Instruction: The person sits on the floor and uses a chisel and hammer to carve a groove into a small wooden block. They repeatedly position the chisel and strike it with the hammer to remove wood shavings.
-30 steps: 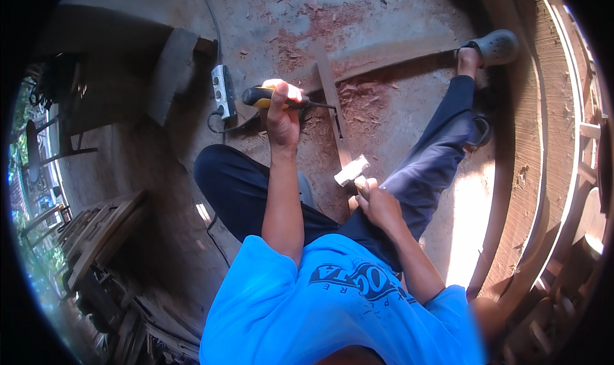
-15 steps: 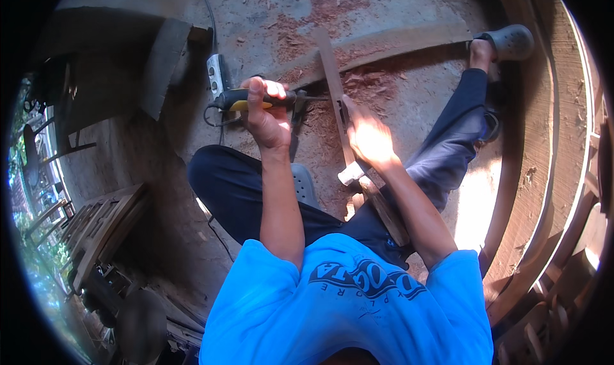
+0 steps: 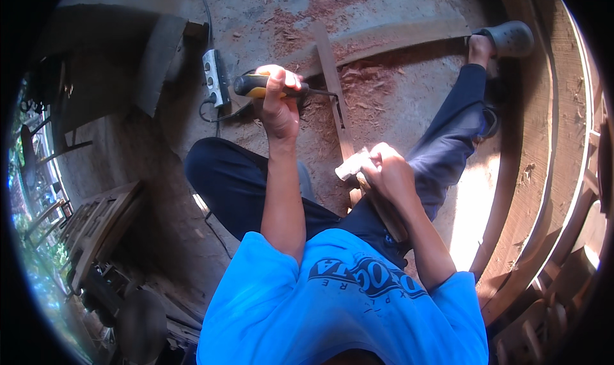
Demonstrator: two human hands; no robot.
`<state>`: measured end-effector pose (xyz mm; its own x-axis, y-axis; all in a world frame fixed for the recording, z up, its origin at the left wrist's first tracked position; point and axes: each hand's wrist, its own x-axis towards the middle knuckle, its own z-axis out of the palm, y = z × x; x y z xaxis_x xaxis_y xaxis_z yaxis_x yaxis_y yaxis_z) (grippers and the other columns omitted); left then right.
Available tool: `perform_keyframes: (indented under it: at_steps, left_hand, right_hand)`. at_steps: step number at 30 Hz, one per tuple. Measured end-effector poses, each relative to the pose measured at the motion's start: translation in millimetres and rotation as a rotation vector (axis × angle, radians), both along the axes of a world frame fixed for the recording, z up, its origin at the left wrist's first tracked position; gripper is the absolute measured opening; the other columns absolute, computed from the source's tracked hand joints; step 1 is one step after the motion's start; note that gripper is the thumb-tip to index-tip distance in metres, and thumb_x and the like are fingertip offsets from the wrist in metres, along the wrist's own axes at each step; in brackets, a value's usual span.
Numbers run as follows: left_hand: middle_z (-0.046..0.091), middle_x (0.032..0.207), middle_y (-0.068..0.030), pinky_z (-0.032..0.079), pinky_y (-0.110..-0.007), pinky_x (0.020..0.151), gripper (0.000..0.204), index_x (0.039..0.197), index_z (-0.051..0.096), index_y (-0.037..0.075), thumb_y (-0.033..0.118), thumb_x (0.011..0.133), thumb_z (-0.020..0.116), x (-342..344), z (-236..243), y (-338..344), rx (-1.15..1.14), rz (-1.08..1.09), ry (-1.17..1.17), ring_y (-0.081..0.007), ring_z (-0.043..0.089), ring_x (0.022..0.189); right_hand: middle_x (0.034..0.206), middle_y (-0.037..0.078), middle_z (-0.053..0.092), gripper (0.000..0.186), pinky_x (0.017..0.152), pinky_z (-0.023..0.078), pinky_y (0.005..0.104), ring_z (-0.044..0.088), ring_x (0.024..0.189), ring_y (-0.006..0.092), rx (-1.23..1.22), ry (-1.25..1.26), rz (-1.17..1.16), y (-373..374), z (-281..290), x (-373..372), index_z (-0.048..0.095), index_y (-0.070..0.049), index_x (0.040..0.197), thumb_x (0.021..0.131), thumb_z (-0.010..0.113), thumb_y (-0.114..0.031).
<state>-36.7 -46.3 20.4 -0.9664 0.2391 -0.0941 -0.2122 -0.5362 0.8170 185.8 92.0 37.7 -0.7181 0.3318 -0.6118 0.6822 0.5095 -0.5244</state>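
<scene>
My left hand (image 3: 280,109) is wrapped round the black and yellow handle of a chisel (image 3: 256,85). The chisel's thin blade points right, its tip at a narrow dark slot in a long wooden strip (image 3: 327,58). The strip runs from the floor area ahead toward my lap. Close to my right thigh, my right hand (image 3: 391,176) is closed at the top of a hammer (image 3: 349,165). Its pale head sticks out left of the fingers, and its wooden handle lies back along my thigh. Part of the grip is hidden by the hand.
A white power strip (image 3: 213,77) with a plugged-in cable lies left of the chisel. Beyond the strip stretches a long board (image 3: 409,40), with my shoe (image 3: 508,39) at its right end. Reddish shavings litter the floor. Large timbers (image 3: 543,141) stand at the right; wooden pieces (image 3: 102,231) are stacked left.
My right hand has left the wooden strip and come back toward me onto the hammer. My left hand has shifted slightly away and to the right with the chisel.
</scene>
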Motion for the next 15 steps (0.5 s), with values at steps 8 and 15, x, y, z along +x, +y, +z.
perform_keyframes:
  at_steps: [8,15]
  left_hand:
    - [0.053,0.077,-0.0023,0.048,-0.040,0.087,0.019,0.093,0.055,0.009,0.022,0.095,0.068,6.0,-3.3,4.1,-0.014,-0.029,0.059,-0.0171,0.055,0.074]
    - [0.058,0.078,-0.0035,0.050,-0.032,0.077,0.015,0.095,0.058,0.007,0.013,0.091,0.071,14.5,-3.8,3.3,0.034,-0.018,0.065,-0.0152,0.059,0.073]
  right_hand:
    - [0.103,0.029,0.070,0.053,0.082,0.053,0.0551,0.069,0.096,0.0445,-0.040,-0.167,0.089,-32.5,10.9,53.9,0.056,0.000,0.126,0.090,0.070,-0.037]
    - [0.103,0.032,0.068,0.053,0.086,0.052,0.0527,0.067,0.100,0.0468,-0.177,-0.020,-0.098,-5.9,13.6,57.4,0.055,0.001,0.129,0.085,0.069,-0.027]
